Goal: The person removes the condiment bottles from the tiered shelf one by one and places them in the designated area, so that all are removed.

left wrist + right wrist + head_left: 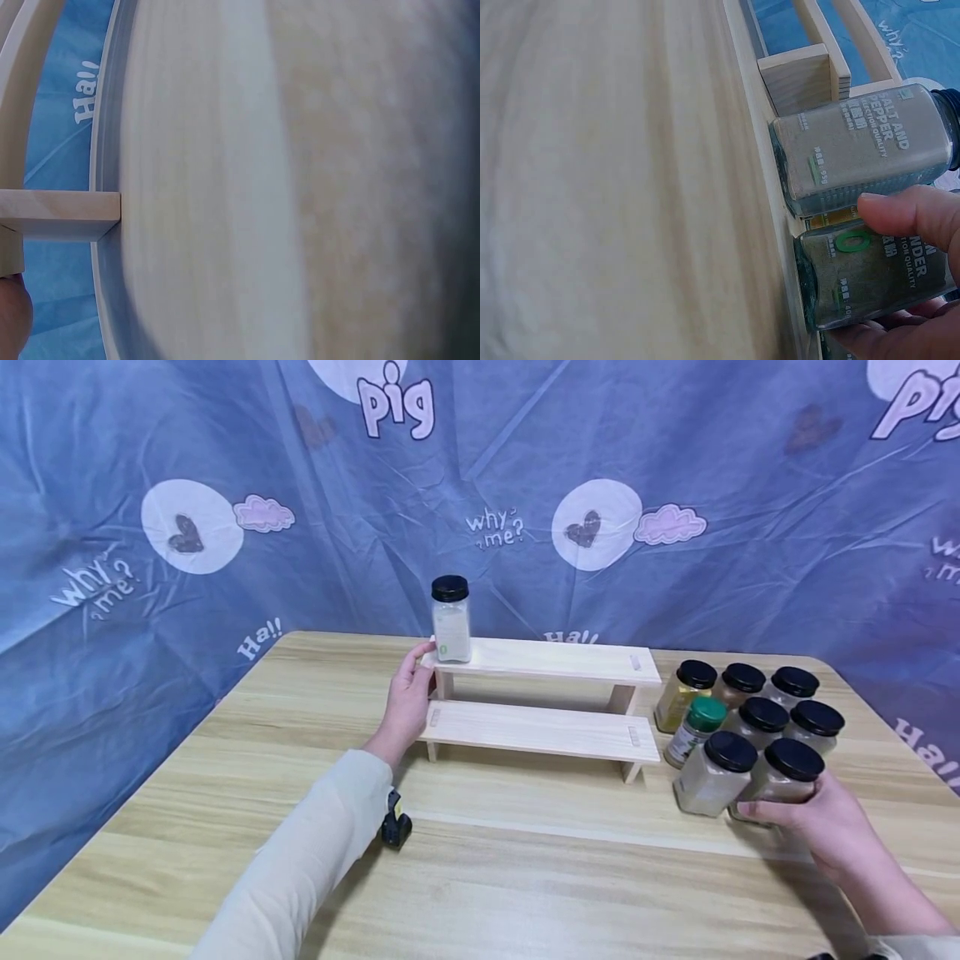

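Note:
A two-tier wooden rack [540, 727] stands mid-table, with one black-lidded spice jar [452, 628] upright on its upper left end. My left hand [405, 706] holds the upper board's left end beside that jar; only a fingertip shows in the left wrist view. At the right, my right hand [836, 827] grips the front right spice jar of a group, thumb on one side and fingers on the other. Its grey-brown contents and green ring mark show in the right wrist view, where the gripped jar [862, 274] adjoins a salt and pepper jar [862, 154].
Several more jars cluster right of the rack, including a green-lidded one [693, 731] and a yellow-filled one [678, 697]. A blue printed cloth [360, 560] hangs behind the wooden table [495, 877]. A small black device [395, 822] sits at the left wrist.

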Available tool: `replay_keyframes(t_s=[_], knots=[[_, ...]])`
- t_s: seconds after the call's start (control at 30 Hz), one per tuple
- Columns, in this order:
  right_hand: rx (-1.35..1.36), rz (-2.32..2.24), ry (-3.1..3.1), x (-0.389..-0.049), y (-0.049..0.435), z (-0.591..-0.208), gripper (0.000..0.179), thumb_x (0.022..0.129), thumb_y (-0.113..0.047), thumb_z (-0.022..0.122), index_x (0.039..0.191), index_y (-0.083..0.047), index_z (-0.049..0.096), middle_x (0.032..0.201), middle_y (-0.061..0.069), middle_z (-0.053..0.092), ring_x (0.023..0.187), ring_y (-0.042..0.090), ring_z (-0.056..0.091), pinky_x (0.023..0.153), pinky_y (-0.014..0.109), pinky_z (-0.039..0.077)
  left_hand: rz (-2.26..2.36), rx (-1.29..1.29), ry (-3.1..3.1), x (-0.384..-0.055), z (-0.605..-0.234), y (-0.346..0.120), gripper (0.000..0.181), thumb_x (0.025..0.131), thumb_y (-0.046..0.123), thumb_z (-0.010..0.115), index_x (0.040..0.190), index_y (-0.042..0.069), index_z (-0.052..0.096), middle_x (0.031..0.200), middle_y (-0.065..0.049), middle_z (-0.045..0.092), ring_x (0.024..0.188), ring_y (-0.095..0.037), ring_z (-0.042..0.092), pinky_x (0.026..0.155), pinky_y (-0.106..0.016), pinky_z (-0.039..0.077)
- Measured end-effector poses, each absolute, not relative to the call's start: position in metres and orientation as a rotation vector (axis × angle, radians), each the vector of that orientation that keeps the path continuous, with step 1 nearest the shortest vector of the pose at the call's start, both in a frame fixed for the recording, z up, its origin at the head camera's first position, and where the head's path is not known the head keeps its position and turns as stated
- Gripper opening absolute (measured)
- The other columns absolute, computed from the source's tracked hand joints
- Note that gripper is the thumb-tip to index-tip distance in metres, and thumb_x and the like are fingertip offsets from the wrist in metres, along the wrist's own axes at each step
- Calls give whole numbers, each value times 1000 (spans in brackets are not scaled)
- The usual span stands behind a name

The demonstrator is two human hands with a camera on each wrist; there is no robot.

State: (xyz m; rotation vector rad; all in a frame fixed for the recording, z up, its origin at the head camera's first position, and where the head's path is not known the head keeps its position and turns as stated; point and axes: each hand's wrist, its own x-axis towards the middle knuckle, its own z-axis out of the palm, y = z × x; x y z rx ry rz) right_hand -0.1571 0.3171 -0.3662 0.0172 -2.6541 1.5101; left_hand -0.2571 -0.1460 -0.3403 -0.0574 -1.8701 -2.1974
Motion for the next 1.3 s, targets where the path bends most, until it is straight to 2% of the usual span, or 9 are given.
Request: replay_keyframes(t_s=[0.27,0.53,0.63,0.8,0.9,1.03,1.13,1.3], knots=[[72,1514,-2653,-159,315,-362,61,70,2,75,105,-39,49,90,-33,53,83,-12,48,66,7,37,-2197,-45,-1861,-260,-341,-148,34,99,8,35,132,7,45,141,-15,40,125,-26,46,107,-32,38],[53,1462,-2721,-156,315,-346,51,76,-5,73,104,-38,48,89,-32,52,80,-12,48,63,8,40,-2195,-60,-1875,-259,-340,-148,34,100,8,34,133,7,44,139,-16,41,125,-27,46,107,-33,37],[63,1531,-2657,-160,323,-347,55,77,0,72,108,-38,46,89,-30,56,79,-10,53,63,7,44,-2197,-66,-1877,-259,-339,-147,35,100,9,34,133,8,44,140,-15,41,125,-26,46,107,-33,37],[49,1444,-2577,-174,346,-354,66,76,-5,75,121,-37,39,99,-34,52,87,-19,50,66,1,44,-2190,-75,-1887,-260,-338,-148,35,100,9,34,133,7,44,140,-16,41,125,-27,46,106,-31,38],[17,1315,-2582,-172,341,-336,72,76,-12,76,131,-34,35,109,-31,48,101,-18,45,69,-2,40,-2185,-68,-1898,-260,-338,-148,35,100,10,34,134,8,44,137,-16,44,124,-26,47,106,-31,38],[17,1327,-2524,-158,316,-295,69,79,-8,73,129,-36,35,108,-30,46,104,-16,41,79,-4,35,-2178,-56,-1912,-258,-338,-149,35,100,11,34,134,10,44,134,-17,45,123,-26,47,106,-30,38],[47,1359,-2444,-152,302,-274,67,78,1,70,120,-40,36,103,-32,46,101,-19,42,87,-4,31,-2180,-56,-1911,-257,-338,-149,35,100,11,34,134,9,44,135,-18,45,124,-26,47,106,-31,38],[74,1347,-2402,-155,290,-253,67,79,2,69,124,-35,37,107,-29,46,110,-14,43,93,-1,32,-2177,-60,-1908,-257,-340,-148,34,100,10,35,133,8,44,139,-17,42,125,-26,46,107,-31,38]])
